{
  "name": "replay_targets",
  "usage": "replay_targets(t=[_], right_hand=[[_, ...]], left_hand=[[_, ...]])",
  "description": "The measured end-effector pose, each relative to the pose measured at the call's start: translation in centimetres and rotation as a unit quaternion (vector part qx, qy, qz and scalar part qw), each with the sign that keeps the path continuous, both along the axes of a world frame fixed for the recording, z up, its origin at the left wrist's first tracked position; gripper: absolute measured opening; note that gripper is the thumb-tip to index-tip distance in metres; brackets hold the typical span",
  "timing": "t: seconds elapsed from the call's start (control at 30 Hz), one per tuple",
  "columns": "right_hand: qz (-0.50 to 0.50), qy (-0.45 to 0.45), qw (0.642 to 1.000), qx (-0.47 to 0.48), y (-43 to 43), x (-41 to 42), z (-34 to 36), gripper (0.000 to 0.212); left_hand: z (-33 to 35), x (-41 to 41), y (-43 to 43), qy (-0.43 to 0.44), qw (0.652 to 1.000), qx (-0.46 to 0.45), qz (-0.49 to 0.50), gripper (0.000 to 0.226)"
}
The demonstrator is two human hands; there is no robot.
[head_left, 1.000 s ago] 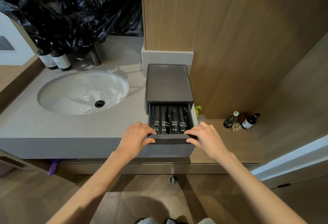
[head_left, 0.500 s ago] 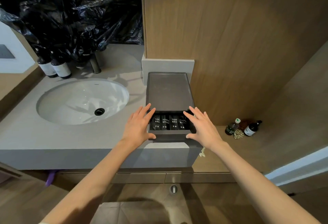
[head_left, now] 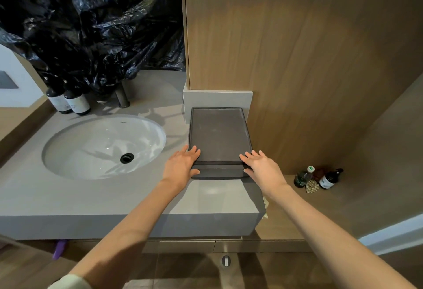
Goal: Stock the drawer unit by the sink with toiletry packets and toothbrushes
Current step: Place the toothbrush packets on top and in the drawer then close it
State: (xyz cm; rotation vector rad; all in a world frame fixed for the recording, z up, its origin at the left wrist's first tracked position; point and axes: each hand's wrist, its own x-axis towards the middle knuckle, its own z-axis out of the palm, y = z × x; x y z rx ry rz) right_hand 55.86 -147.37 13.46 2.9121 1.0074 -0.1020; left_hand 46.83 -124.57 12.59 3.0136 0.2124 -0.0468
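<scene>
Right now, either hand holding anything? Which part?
Nothing is gripped. Left hand and right hand lie open, fingers spread, flat against the front corners of the drawer unit, thumbs on the drawer front.

- Grey counter with a white oval basin and black drain
- Wood panel wall to the right, a low wood shelf beside it
- Black plastic sheet covers the back wall
- Two dark bottles stand behind the basin by the tap
- Wood-tone floor below
</scene>
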Motion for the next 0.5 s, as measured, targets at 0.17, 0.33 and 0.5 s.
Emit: replay_targets(t=[0.17,0.33,0.5], right_hand=[[-0.011,-0.030,0.999,-0.040,0.7,0.8,-0.4,0.039],[-0.016,-0.033,0.998,-0.056,0.9,1.3,-1.0,0.037],[-0.029,-0.019,0.998,-0.052,1.1,1.2,-1.7,0.041]], left_hand=[[-0.9,0.2,-0.2,-0.037,0.999,0.019,0.007,0.053],[-1.1,0.7,0.1,-0.040,0.999,0.029,0.007,0.049],[-1.6,1.0,-0.4,-0.058,0.997,0.044,0.006,0.044]])
